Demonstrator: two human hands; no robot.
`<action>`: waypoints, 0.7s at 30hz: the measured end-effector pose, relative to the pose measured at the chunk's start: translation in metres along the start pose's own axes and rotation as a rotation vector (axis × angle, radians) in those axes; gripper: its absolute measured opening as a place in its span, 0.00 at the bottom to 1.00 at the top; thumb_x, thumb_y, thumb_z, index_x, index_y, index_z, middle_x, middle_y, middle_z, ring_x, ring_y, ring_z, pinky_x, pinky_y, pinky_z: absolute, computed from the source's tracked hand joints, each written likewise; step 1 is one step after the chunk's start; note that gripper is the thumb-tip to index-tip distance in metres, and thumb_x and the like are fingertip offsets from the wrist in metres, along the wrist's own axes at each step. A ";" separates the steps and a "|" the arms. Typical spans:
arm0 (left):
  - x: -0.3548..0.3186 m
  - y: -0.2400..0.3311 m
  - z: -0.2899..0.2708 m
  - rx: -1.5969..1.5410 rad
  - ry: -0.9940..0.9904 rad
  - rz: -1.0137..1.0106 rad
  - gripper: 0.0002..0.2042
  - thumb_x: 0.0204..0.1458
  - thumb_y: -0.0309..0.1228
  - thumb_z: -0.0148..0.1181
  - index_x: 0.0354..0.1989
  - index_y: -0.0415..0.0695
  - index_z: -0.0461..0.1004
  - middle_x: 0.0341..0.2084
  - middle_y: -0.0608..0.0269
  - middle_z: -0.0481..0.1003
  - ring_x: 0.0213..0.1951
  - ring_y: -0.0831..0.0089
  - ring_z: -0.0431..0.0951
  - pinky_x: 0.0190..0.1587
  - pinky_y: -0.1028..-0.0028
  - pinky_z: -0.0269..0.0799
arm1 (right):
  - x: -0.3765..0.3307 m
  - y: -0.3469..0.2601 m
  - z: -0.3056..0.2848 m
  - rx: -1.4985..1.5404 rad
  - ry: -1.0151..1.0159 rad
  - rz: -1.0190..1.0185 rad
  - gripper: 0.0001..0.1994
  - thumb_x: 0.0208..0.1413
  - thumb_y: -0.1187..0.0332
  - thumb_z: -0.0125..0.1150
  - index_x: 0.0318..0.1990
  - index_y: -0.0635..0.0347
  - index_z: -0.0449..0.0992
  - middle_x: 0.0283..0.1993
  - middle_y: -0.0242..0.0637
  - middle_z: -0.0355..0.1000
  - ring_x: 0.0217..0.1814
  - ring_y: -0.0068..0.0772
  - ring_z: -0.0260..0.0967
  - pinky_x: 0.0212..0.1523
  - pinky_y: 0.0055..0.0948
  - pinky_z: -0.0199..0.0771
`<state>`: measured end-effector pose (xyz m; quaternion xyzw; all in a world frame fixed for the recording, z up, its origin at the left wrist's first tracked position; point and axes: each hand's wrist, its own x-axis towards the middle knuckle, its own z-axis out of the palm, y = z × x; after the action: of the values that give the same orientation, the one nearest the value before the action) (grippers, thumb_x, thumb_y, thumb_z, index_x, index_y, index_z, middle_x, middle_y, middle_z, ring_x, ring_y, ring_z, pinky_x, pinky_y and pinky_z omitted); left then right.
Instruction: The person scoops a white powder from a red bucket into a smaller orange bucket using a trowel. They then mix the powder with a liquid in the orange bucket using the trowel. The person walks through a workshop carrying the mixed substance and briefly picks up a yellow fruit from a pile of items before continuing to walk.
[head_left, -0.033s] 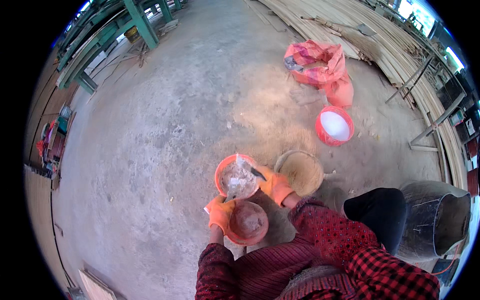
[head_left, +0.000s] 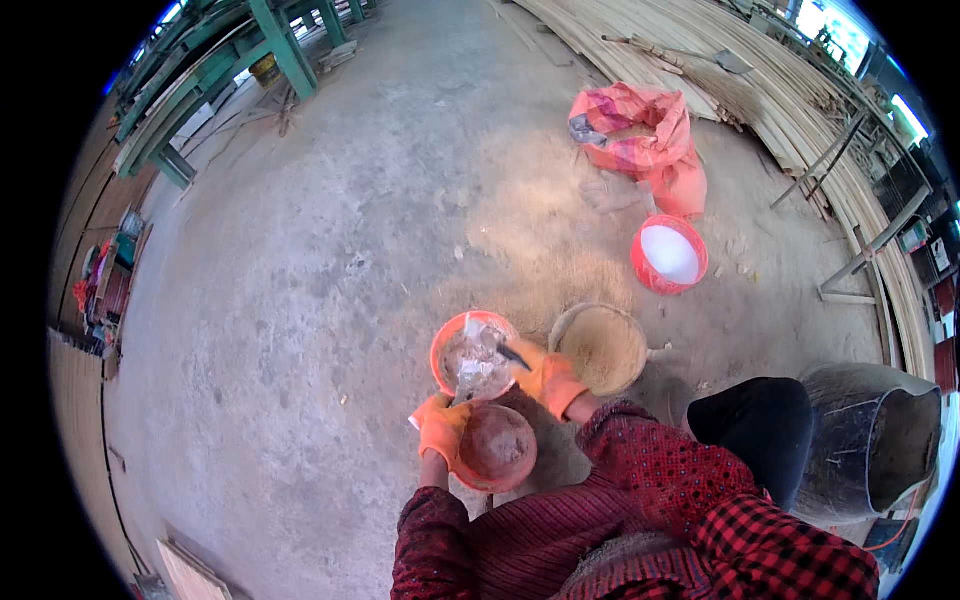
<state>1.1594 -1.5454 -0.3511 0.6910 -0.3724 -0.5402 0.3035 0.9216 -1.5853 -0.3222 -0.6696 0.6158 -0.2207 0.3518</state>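
Both my hands wear orange gloves. My right hand (head_left: 548, 380) is closed on the dark handle of a putty knife (head_left: 512, 354), whose pale blade reaches into an orange bowl (head_left: 436, 352) holding a wet greyish mix. At that bowl's near edge, my left hand (head_left: 440, 424) is closed on a scraper (head_left: 462, 392); its grey blade points into the mix and a pale end sticks out behind the glove. Just below, partly covered by my left hand, stands a second reddish bowl (head_left: 500, 475) with residue inside. A round pan of tan powder (head_left: 603, 350) sits right of my right hand.
Farther right is a red bucket (head_left: 668, 253) with white contents, near an open pink sack (head_left: 635, 130). Long wooden strips (head_left: 660, 60) and a broom (head_left: 725, 85) lie at the far right. A black barrel-like container (head_left: 840, 440) stands beside my knee. Green metal framing (head_left: 283, 50) is far left.
My right hand has shifted slightly, and the putty knife's blade has moved a little left and down inside the orange bowl. My left hand stays nearly in place.
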 end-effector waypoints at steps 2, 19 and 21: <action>-0.007 0.027 0.006 -0.091 -0.049 -0.122 0.26 0.48 0.32 0.61 0.56 0.30 0.71 0.31 0.60 0.78 0.27 0.74 0.75 0.29 0.73 0.71 | 0.005 0.012 -0.002 -0.110 -0.178 0.079 0.23 0.58 0.52 0.55 0.61 0.42 0.70 0.56 0.42 0.74 0.56 0.52 0.71 0.54 0.42 0.72; 0.003 0.046 0.028 -0.163 -0.179 -0.158 0.20 0.53 0.42 0.58 0.46 0.37 0.75 0.34 0.57 0.79 0.30 0.70 0.78 0.31 0.70 0.73 | -0.080 -0.014 0.002 -0.132 -0.560 0.167 0.22 0.53 0.53 0.55 0.50 0.55 0.78 0.42 0.48 0.78 0.46 0.51 0.76 0.47 0.41 0.75; 0.008 0.031 0.031 -0.049 -0.297 -0.024 0.20 0.55 0.43 0.57 0.46 0.37 0.76 0.35 0.56 0.79 0.32 0.66 0.79 0.33 0.68 0.75 | -0.097 0.005 0.037 -0.198 -0.551 0.115 0.21 0.55 0.52 0.54 0.52 0.52 0.77 0.48 0.48 0.76 0.51 0.52 0.74 0.50 0.43 0.74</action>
<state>1.1248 -1.5699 -0.3370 0.6001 -0.3916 -0.6491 0.2553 0.9318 -1.4824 -0.3367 -0.6994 0.5525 0.0505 0.4506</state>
